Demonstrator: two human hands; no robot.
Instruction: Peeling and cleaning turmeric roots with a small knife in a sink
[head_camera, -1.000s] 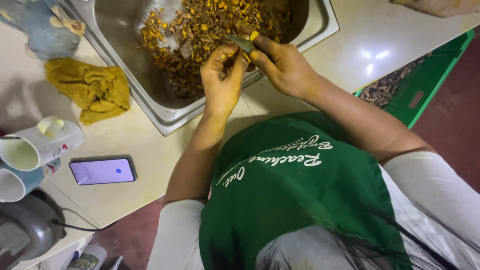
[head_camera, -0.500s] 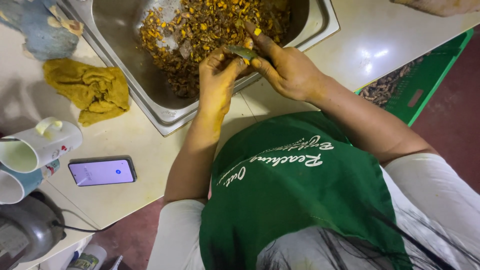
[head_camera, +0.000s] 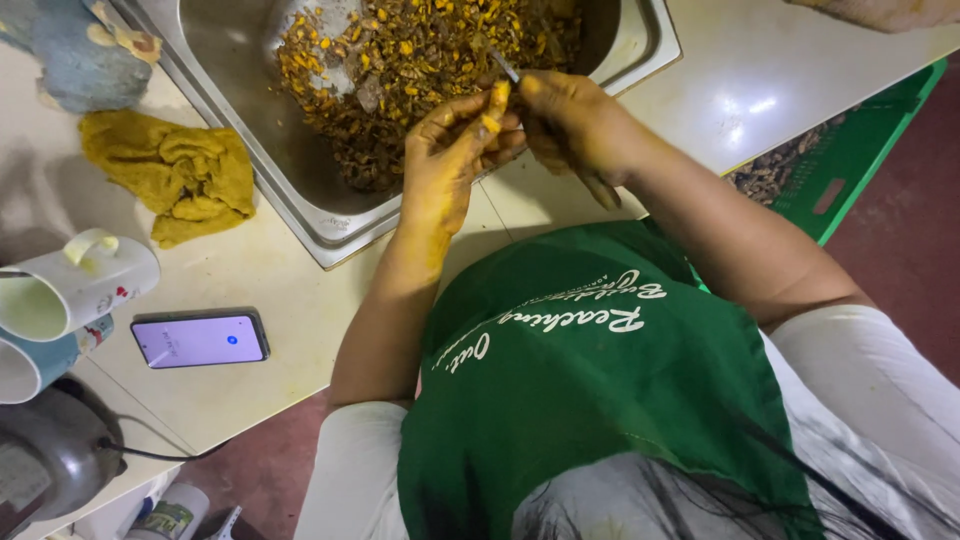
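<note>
Currently left hand (head_camera: 445, 160) pinches a small yellow root piece (head_camera: 497, 100); right hand (head_camera: 565, 120) grips a small knife (head_camera: 506, 68) against it, both over the steel sink's (head_camera: 300, 190) near rim so peelings (head_camera: 420, 60) drop in. Yellow-stained cloth (head_camera: 170, 170) lies left on the bench (head_camera: 260, 280).

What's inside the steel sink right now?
The steel sink holds a heap of yellow-brown root pieces and peelings. The left hand and right hand cover its near edge; the bottom beneath the heap is hidden.

A tray (head_camera: 300, 200) of roots (head_camera: 420, 70) sits on the desk (head_camera: 260, 280); a cloth (head_camera: 175, 175), mugs (head_camera: 70, 290) and phone (head_camera: 200, 340) lie left.
</note>
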